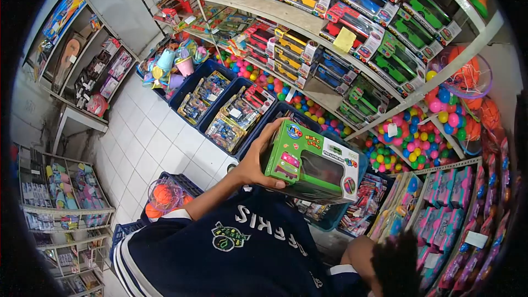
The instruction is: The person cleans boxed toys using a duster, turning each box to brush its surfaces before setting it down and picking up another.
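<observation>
My left hand (257,159) is closed around the left end of a green toy bus box (313,166), thumb along its lower edge and fingers behind it. The box is tilted, held above the bins in front of my chest. Its printed front has a dark window, and words such as "Tayo" and "Music Light" can be read. Of my right arm, only a short stretch of bare skin (357,254) shows beyond the sleeve, partly covered by a dark fuzzy shape. The right hand itself cannot be seen.
Shelves (308,19) of boxed toy buses rise ahead. Colourful balls (410,137) fill the space below. Blue bins (234,118) of packaged toys stand on the white tiled floor (140,132). Pink and teal packages (440,209) hang at right, and another rack (66,198) stands at left.
</observation>
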`<state>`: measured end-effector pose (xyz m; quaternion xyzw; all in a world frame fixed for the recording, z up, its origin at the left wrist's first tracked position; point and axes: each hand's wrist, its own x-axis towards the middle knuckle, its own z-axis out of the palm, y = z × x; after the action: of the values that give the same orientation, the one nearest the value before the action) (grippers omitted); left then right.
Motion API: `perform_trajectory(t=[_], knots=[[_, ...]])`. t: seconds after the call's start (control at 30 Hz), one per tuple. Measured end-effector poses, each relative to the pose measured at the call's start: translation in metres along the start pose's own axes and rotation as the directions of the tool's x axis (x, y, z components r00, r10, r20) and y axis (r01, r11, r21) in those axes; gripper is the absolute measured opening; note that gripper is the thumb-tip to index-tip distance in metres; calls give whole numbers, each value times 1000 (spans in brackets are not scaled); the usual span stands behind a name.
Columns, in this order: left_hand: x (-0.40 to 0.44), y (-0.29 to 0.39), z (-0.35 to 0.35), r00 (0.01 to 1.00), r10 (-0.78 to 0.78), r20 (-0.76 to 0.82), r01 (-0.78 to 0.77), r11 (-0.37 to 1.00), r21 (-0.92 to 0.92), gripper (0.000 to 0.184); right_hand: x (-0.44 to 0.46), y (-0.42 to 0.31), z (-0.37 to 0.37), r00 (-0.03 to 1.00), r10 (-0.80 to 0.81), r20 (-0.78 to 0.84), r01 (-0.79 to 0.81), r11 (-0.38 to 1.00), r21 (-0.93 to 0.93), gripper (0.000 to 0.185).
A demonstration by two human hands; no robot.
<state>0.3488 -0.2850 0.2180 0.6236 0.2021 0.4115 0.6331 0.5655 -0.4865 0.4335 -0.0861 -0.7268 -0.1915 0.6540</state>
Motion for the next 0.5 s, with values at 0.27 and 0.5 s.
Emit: perform_trajectory(t=[0.27,0.5], knots=[[-7,-15,-4,998,-51,35,50,998,31,131,-5,12,5,994,110,-19,-111,994,-20,28],[-20,-17,-19,999,14,-29,-16,999,-46,128,-65,36,2,637,683,-358,-758,639,-131,38]])
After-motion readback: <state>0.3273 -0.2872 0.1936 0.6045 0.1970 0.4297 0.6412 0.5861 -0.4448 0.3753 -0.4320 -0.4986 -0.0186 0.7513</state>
